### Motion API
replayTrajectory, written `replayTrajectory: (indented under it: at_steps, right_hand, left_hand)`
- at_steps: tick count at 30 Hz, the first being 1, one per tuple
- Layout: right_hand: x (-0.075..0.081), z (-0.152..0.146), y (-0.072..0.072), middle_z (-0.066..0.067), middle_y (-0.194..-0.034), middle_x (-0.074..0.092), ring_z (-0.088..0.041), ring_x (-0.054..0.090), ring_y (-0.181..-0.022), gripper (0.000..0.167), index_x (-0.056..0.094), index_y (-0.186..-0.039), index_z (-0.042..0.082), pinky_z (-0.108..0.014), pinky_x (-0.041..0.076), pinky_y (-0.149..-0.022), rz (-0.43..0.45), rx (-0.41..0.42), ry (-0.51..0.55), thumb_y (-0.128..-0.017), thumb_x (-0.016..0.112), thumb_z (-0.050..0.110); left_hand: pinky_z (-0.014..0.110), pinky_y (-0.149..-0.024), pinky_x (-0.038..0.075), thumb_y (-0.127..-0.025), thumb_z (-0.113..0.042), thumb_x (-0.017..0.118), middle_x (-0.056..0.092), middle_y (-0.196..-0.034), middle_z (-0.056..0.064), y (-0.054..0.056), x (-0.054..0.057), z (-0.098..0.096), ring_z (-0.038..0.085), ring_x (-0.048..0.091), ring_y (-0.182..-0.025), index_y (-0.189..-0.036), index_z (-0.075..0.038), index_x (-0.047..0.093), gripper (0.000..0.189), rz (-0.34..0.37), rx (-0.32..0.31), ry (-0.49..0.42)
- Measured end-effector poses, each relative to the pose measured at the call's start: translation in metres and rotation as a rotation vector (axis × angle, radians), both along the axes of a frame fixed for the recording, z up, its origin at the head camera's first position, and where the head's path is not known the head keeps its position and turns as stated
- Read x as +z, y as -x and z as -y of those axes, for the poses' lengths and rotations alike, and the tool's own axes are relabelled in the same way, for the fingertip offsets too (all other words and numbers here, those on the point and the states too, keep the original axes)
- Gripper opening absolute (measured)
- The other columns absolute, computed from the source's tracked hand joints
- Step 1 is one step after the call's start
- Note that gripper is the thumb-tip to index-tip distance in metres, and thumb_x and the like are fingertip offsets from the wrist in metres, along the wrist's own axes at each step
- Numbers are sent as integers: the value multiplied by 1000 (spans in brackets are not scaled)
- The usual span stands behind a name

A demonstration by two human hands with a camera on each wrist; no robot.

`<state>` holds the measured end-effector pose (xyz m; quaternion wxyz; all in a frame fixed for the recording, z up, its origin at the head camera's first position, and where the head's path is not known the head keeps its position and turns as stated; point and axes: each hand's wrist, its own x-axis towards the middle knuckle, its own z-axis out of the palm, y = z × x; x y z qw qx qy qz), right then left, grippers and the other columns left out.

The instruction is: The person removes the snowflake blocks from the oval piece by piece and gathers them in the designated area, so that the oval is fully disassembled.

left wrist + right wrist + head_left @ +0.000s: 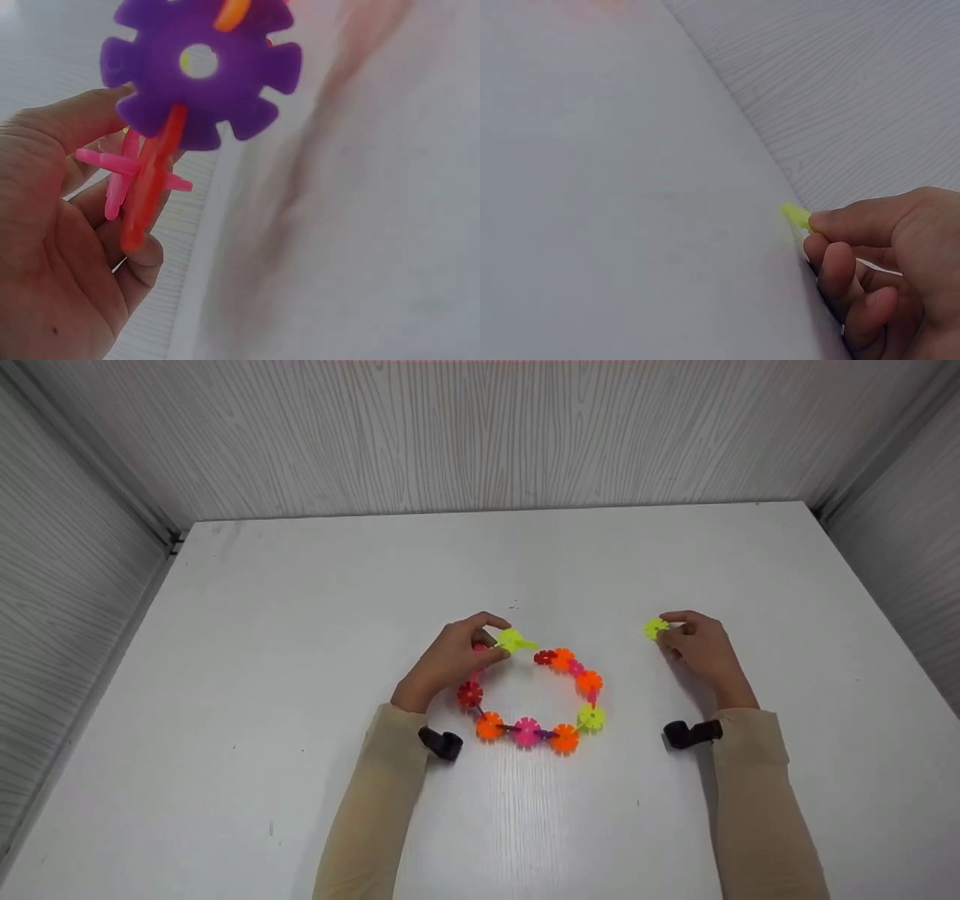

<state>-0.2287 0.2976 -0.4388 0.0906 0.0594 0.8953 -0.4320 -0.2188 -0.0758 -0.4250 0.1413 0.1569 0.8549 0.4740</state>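
A curved chain of notched plastic snowflake discs (526, 732) in pink, orange, red, purple and yellow-green forms an almost round loop on the white table. At its upper left end my left hand (454, 652) pinches a yellow-green disc (509, 640) between thumb and fingertips. A short gap separates this end from the red disc (544, 658) at the other end. In the left wrist view, a purple disc (240, 82) hangs by the hand, slotted into a red one (146, 195). To the right, my right hand (699, 649) pinches a single loose yellow-green disc (655, 628) by its edge.
The white table top (300, 585) runs back to a pale wood-grain panel (487, 435). Similar panels stand along the left and right sides. A small black wrist camera (442, 744) sits on the left sleeve, and another (691, 733) on the right.
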Motion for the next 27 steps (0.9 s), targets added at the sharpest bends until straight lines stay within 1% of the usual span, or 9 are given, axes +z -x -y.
replayTrajectory:
  at_steps: [5, 11, 14, 18, 21, 23, 27]
  right_hand:
    - [0, 1, 1, -1, -87, 57, -8, 54, -70, 43, 52, -137, 7, -21, 45, -62, -20, -4, -24, -97, 53, 23]
    - [0, 3, 1, -2, -87, 56, -9, 52, -70, 44, 52, -138, 8, -21, 44, -61, -24, -6, -38, -97, 53, 24]
    - [3, 3, 0, 0, -86, 57, -7, 53, -69, 44, 52, -137, 8, -20, 45, -62, -38, -9, -14, -97, 53, 26]
    - [11, 10, -2, 2, -86, 58, -6, 54, -67, 45, 53, -136, 9, -21, 45, -60, -60, -18, 58, -97, 56, 30]
    - [19, 23, -2, -1, -91, 59, -10, 56, -69, 47, 54, -135, 11, -22, 44, -60, -86, -3, 86, -95, 59, 35]
    - [24, 32, -3, -5, -96, 59, -15, 57, -72, 48, 55, -134, 12, -22, 44, -60, -113, 26, 83, -94, 60, 38]
    - [29, 50, -6, -5, -102, 59, -24, 58, -81, 50, 54, -135, 14, -24, 47, -65, -161, 83, 60, -94, 58, 42]
  left_hand:
    - [26, -78, 50, -89, -25, 68, 68, -102, 6, 0, 0, -1, 19, 59, -88, -125, -21, 60, 36, -22, -10, 10]
    - [27, -81, 52, -90, -27, 67, 67, -103, 5, -1, 0, -1, 18, 58, -91, -125, -24, 62, 35, -20, -7, 26]
    - [27, -81, 52, -90, -27, 67, 67, -102, 4, -1, 1, -2, 19, 58, -90, -125, -24, 63, 35, -28, -10, 28]
    - [28, -83, 52, -90, -26, 67, 67, -103, 5, -1, 1, -3, 19, 58, -91, -125, -22, 64, 35, -46, -23, 30]
    - [29, -86, 52, -90, -25, 67, 67, -103, 5, -2, 2, -4, 19, 58, -92, -125, -22, 63, 36, -49, -29, 32]
    - [30, -87, 52, -90, -25, 68, 67, -102, 5, -2, 1, -4, 19, 58, -92, -125, -21, 63, 36, -46, -30, 31]
    - [31, -88, 52, -89, -24, 69, 67, -101, 6, -3, 0, -4, 19, 59, -92, -125, -21, 63, 36, -45, -30, 28]
